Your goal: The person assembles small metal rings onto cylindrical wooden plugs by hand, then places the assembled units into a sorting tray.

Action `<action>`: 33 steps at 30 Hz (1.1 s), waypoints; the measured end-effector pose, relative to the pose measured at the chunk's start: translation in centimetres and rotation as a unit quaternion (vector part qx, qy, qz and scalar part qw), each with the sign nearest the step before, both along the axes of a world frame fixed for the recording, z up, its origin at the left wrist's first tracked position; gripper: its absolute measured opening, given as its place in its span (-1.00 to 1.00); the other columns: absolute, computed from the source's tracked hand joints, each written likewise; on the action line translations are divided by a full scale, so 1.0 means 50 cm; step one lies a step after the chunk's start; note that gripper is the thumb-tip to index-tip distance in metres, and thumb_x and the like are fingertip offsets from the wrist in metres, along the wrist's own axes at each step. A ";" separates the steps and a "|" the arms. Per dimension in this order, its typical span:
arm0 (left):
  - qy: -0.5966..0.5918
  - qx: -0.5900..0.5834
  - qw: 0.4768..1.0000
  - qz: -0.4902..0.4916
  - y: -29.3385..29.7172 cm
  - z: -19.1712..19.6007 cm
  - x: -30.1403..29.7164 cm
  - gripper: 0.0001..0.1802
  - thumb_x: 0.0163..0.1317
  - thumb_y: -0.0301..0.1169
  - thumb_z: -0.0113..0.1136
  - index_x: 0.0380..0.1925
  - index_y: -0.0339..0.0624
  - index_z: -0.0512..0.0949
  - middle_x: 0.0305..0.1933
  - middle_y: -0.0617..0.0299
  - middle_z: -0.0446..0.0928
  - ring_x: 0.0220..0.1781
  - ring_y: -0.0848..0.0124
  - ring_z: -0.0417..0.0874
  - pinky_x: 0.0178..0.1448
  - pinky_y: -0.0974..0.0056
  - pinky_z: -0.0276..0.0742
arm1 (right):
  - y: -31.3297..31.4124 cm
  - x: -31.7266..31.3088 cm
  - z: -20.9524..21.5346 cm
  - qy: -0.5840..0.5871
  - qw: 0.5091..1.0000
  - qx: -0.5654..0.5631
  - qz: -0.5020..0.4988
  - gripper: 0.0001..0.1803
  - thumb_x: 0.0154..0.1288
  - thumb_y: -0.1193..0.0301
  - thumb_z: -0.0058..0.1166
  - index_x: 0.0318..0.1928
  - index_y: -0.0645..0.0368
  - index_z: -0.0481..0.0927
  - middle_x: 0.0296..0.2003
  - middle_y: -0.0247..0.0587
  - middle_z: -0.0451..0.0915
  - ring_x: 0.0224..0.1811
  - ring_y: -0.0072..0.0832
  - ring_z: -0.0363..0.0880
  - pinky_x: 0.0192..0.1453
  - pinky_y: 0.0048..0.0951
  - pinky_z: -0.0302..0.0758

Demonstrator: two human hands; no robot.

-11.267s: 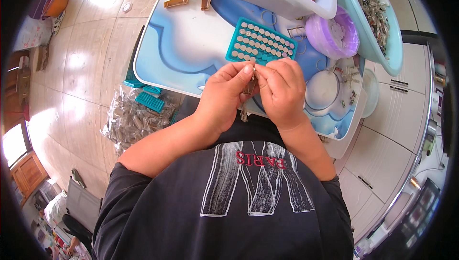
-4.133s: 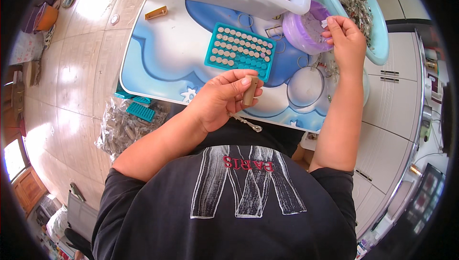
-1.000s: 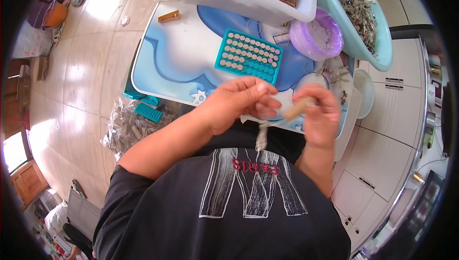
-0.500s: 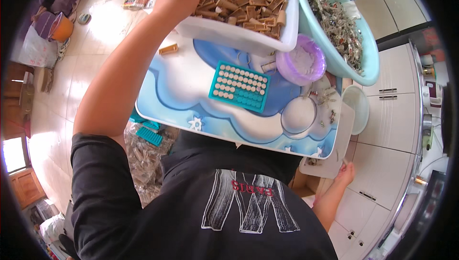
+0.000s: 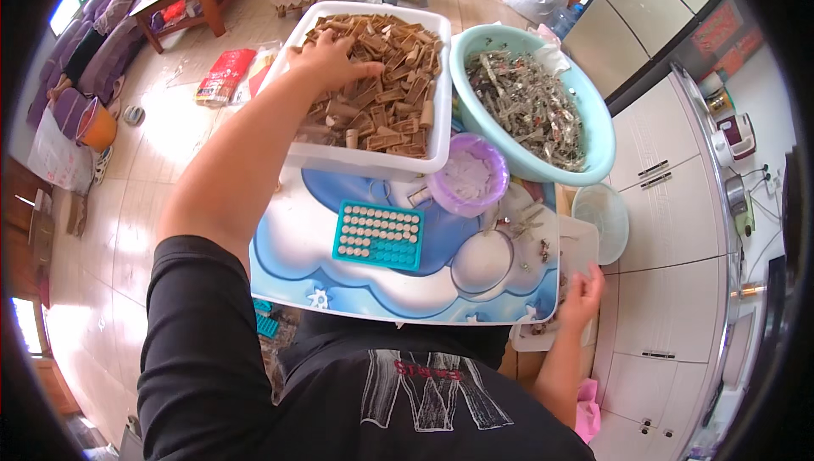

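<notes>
Brown pieces (image 5: 390,117) in white tub (image 5: 373,161), left grip (image 5: 327,65) (spread) above

Brown pieces (image 5: 392,105) partly hidden by forearm (image 5: 227,160), lower teal racks (image 5: 267,326) by tabletop (image 5: 297,245)

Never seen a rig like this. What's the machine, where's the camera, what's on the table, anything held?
No machine: a person works with two bare hands. The camera is the left of two fisheyes worn on the head, looking down, so straight edges bend.

On the blue-and-white table sits a teal tray partly filled with pale round pieces. Near it is a purple bowl of white bits. Farther back are a white bin of brown pieces and a light blue basin.

The left hand is over the brown pieces, fingers spread, nothing clearly gripped. The right hand is past the table's right edge; whether it holds anything is unclear.
</notes>
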State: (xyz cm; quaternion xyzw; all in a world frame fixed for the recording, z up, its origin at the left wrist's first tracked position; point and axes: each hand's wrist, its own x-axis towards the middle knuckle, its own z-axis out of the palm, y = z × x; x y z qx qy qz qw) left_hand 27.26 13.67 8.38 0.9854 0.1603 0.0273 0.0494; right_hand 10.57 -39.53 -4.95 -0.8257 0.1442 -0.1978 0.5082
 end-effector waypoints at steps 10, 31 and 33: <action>0.079 -0.045 0.996 -0.023 -0.024 0.014 0.021 0.05 -0.24 0.31 0.25 0.28 0.09 0.22 0.28 -0.01 0.21 0.30 0.10 0.30 0.25 0.07 0.34 | 0.157 -0.028 0.028 -0.073 0.970 -0.168 0.162 -0.81 0.15 0.52 0.08 -0.20 0.31 0.57 -0.02 -0.07 0.47 -0.07 -0.29 0.52 -0.02 -0.40 0.48; 0.082 -0.081 0.993 0.003 -0.070 0.008 0.013 -0.18 -0.18 -0.03 0.26 0.16 -0.09 0.36 0.26 -0.05 0.22 0.14 0.04 0.47 0.16 0.11 0.46 | 0.171 -0.034 0.036 -0.109 0.948 -0.251 0.160 -0.89 0.14 0.51 0.08 -0.30 0.25 0.59 -0.23 -0.12 0.58 -0.19 -0.24 0.55 -0.08 -0.36 0.47; 0.074 -0.105 0.992 -0.004 -0.032 -0.004 0.022 -0.20 -0.18 -0.01 0.26 0.12 -0.14 0.38 0.27 -0.05 0.23 0.14 0.06 0.47 0.16 0.10 0.45 | 0.172 -0.033 0.037 -0.110 0.948 -0.249 0.166 -0.89 0.15 0.51 0.08 -0.29 0.24 0.59 -0.22 -0.11 0.58 -0.18 -0.24 0.55 -0.07 -0.35 0.47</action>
